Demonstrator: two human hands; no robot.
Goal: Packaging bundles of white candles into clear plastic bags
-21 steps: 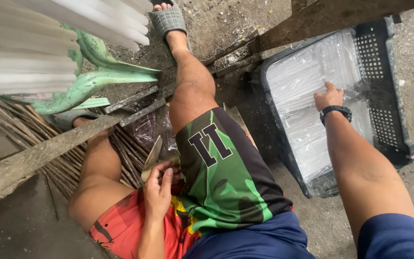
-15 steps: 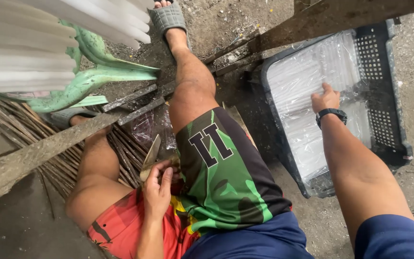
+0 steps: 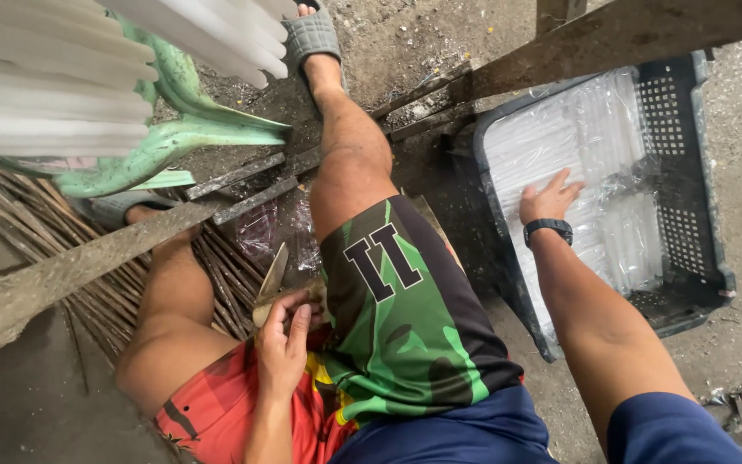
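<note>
My right hand (image 3: 548, 198), with a black watch on the wrist, lies flat with spread fingers on clear plastic bags (image 3: 577, 163) of white strips inside a dark plastic crate (image 3: 689, 258). It holds nothing. My left hand (image 3: 283, 339) rests on my thigh and grips the wooden handle of a knife (image 3: 273, 279) whose blade points up and away. I sit with bare legs, in green and red shorts, a grey sandal (image 3: 309, 34) on my right foot.
White peeled strips (image 3: 53, 77) and green leaf sheaths (image 3: 182, 137) are piled at upper left. Thin brown sticks (image 3: 105, 275) lie under my left leg. Weathered wooden beams (image 3: 70, 266) cross the view. The ground is dirt and concrete.
My right hand has slid down and to the left over the bags in the crate. The left hand keeps its grip on the knife and has hardly moved.
</note>
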